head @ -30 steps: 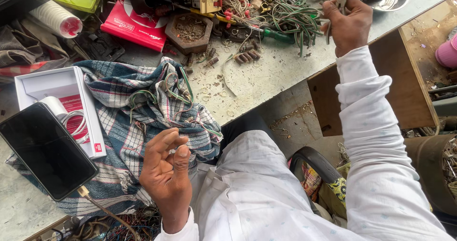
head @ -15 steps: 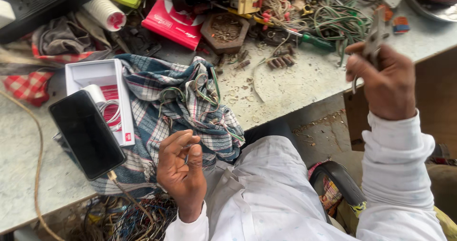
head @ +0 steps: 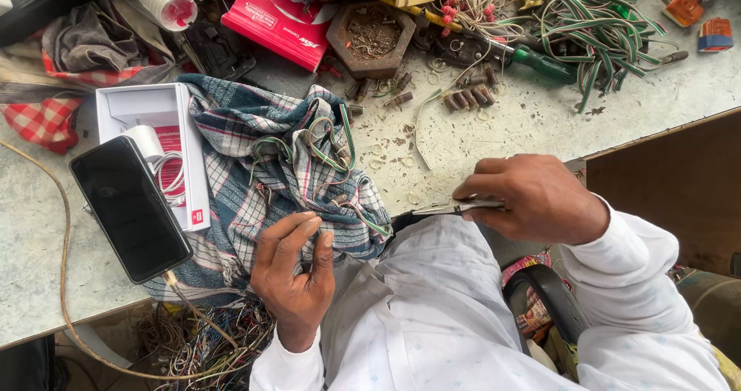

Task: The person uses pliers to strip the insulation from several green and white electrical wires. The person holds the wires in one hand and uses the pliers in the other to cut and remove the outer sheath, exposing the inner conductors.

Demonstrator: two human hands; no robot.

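My right hand grips a pair of metal pliers, jaws pointing left, just over the front edge of the workbench. My left hand is held above my lap, thumb and fingertips pinched on something too small to make out. Just beyond it lies a plaid cloth with several green and white wire pieces on top. Both my sleeves are white.
A black phone on a charging cable rests over a white box. At the back stand a red box, a wooden dish, a screwdriver and a heap of green wires. Tangled wires lie under the bench.
My right hand has come down from the far right of the bench to the front edge, bringing the pliers close to my left hand. The view has shifted.
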